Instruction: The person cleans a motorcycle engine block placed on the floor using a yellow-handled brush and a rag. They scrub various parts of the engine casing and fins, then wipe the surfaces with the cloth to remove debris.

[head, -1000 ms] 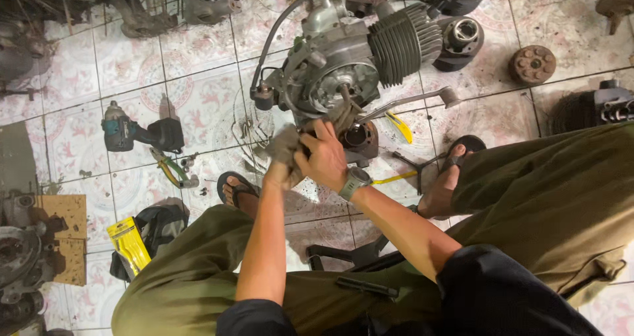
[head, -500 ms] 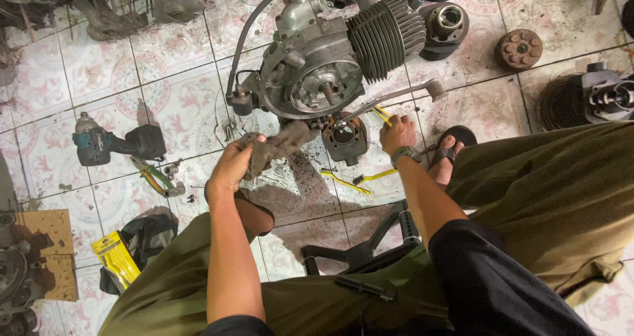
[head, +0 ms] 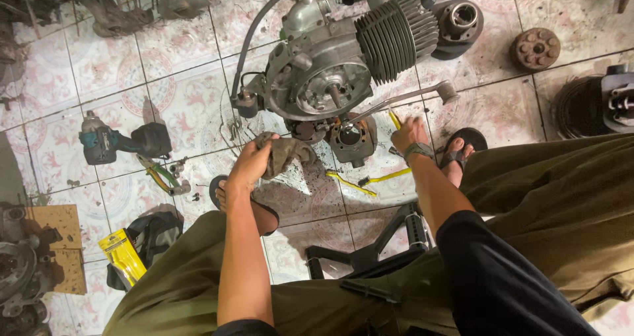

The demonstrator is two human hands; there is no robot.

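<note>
The floor [head: 99,65] is patterned tile, grimy — parts and tools lie scattered about. The left hand [head: 247,168] grips a rag [head: 285,152] just below the engine [head: 337,65]. The right hand [head: 408,134] reaches down beside the kick lever [head: 403,100] — its fingers' state is unclear.

Grey-brown rag [head: 285,154] mid-frame; silver-grey engine [head: 337,65] above it; white floor [head: 112,65] tiles with pink floral pattern; teal-and-black drill [head: 122,141] left; yellow packet [head: 123,255] lower left; olive trousers [head: 561,204].
</note>
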